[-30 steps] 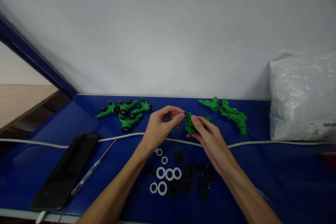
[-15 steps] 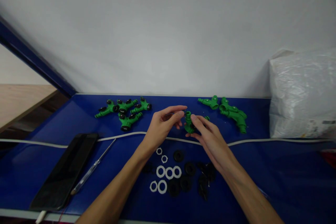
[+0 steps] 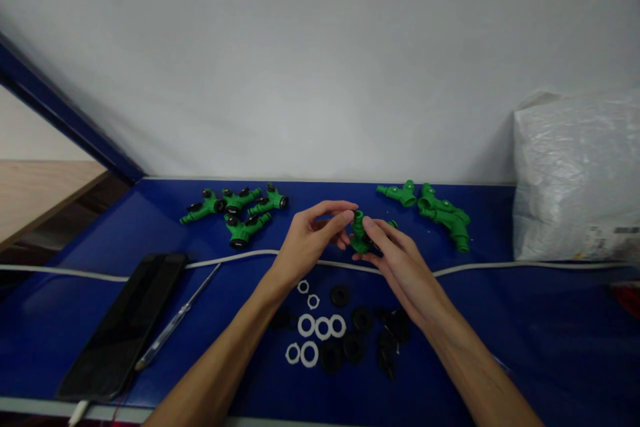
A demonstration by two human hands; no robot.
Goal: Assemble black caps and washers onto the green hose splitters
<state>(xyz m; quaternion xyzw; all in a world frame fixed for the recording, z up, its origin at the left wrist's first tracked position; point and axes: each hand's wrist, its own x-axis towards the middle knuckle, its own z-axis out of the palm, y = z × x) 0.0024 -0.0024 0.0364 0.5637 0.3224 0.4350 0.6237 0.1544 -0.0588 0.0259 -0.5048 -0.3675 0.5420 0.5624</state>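
Observation:
A green plastic Y-shaped hose splitter [image 3: 359,230] is held upright above the blue table, partly hidden by fingers. My right hand [image 3: 393,247] is closed round it, thumb on the near side and fingers beneath. My left hand [image 3: 320,230] meets it from the left, with thumb and index fingertips at its upper end and the other fingers curled. Below the hands lie white plastic nuts [image 3: 307,325], black rings [image 3: 354,347] and small black parts [image 3: 387,350].
Splitters with black fittings [image 3: 239,230] lie back left; bare green splitters [image 3: 445,213] lie back right. A white cable [image 3: 480,269] crosses the table. A phone [image 3: 125,327] and a thin screwdriver [image 3: 175,321] lie at left. A plastic-wrapped package [image 3: 575,180] stands at right.
The splitter's upper end has shifted slightly left and up, to my left fingertips. My hands are otherwise almost still, and the parts on the table have not moved.

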